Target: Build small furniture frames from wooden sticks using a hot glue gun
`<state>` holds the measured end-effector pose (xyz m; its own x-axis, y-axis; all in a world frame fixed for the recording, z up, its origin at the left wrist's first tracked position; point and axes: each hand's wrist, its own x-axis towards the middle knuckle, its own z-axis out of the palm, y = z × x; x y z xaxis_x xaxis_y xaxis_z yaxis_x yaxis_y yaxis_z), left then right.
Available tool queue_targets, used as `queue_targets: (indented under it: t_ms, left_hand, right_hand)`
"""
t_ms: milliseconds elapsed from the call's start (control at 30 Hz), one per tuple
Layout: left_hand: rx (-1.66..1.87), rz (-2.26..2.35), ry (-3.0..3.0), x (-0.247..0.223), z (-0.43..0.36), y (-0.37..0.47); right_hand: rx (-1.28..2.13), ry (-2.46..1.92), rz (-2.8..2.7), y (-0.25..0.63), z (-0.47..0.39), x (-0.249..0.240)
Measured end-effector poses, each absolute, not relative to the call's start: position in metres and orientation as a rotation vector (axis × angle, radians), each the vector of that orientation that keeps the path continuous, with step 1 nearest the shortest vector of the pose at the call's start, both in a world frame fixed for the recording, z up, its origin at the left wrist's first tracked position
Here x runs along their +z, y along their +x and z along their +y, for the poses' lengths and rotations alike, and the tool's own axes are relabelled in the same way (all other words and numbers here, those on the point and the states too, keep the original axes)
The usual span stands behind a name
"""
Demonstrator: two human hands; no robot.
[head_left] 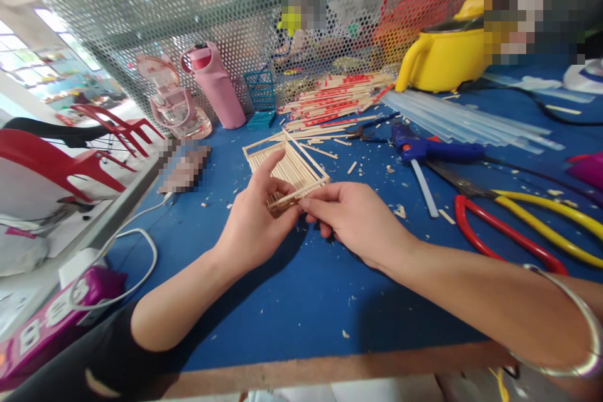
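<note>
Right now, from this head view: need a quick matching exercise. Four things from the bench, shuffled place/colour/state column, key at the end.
Things
1. stick frame
2. glue gun
3. scissors
4. pot

Descriptions
A. one red handle, one yellow
B. yellow, standing near the mesh panel
C. left hand and right hand both at its near edge
D. blue handle, lying in front of the translucent sticks

Pairs: 1-C, 2-D, 3-A, 4-B
</note>
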<state>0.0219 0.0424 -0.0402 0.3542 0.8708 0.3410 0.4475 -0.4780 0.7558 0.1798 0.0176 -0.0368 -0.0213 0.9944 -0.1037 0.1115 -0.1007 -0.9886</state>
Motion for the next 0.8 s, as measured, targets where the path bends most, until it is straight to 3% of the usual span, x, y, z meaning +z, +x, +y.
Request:
queue_targets:
  t_ms: [800]
  left_hand:
    - [1.037,1.196,2.033,-0.0398,0.0382,0.026]
  right_hand:
    - [1.294,-1.395,-1.266,0.1801,0.0167,-0.0337]
